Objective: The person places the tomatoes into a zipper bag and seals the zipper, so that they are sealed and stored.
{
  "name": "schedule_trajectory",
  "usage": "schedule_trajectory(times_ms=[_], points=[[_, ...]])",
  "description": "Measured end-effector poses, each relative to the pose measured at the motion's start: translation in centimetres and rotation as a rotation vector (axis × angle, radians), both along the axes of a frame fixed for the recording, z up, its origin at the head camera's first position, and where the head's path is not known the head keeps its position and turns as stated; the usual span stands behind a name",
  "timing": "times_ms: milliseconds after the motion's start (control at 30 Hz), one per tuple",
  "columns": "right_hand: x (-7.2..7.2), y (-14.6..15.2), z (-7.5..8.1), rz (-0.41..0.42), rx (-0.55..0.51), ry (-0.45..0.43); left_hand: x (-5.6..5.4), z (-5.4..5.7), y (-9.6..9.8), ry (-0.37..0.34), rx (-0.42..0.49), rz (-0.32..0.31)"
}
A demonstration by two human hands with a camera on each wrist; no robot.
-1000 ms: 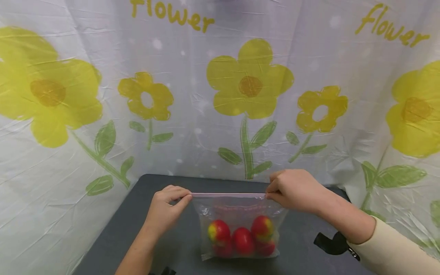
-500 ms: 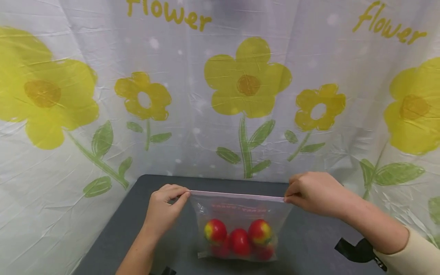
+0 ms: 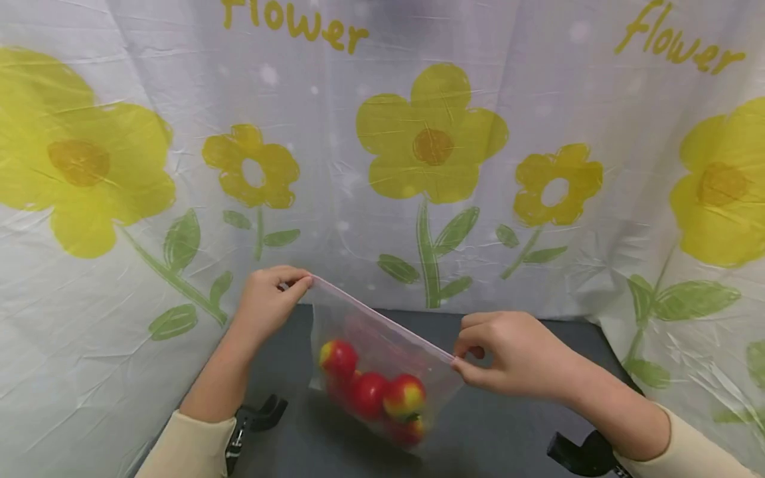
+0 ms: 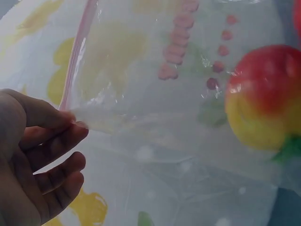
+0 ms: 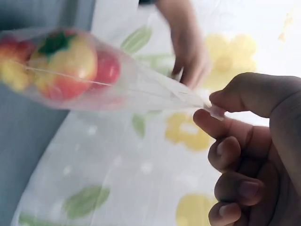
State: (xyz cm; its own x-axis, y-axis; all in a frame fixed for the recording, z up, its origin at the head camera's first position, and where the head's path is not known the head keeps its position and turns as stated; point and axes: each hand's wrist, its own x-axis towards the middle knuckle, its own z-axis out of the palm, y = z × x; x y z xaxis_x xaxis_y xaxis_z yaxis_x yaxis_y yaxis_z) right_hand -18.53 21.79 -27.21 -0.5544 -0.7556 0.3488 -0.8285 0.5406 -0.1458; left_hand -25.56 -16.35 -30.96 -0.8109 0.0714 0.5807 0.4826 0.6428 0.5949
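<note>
A clear zip bag with a pink zip strip hangs tilted between the two hands, its right end lower. Several red and yellow fruits, which look like apples, lie in its bottom; one shows a green patch in the left wrist view. At the upper left corner, the left hand pinches the strip between thumb and index finger. The right hand pinches the strip's other end, other fingers curled, as the right wrist view confirms. The zip strip looks closed along its length, though its seal is too fine to judge.
Beneath the bag is a dark grey table. A white curtain printed with yellow flowers hangs behind and along both sides. Black wrist camera mounts stick out near the cream sleeves.
The left hand has risen and moved slightly left, lifting its corner of the bag. The right hand first shifted right, then came back left and lower. The bag now tilts, clear of the table.
</note>
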Motion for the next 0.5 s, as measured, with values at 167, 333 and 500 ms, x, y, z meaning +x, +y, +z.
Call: schedule_trajectory(times_ms=[167,333,500], points=[[1.5,-3.5,-0.4,0.016,-0.088,-0.019,-4.7,2.7,0.1,-0.136,-0.09,-0.12],[2.9,-8.6,-0.8,-0.023,-0.186,-0.053,-8.8,3.4,0.0,-0.275,-0.153,-0.261],[3.9,-14.1,-2.3,-0.18,-0.261,-0.085,-11.1,2.7,0.5,-0.382,-0.223,-0.314]])
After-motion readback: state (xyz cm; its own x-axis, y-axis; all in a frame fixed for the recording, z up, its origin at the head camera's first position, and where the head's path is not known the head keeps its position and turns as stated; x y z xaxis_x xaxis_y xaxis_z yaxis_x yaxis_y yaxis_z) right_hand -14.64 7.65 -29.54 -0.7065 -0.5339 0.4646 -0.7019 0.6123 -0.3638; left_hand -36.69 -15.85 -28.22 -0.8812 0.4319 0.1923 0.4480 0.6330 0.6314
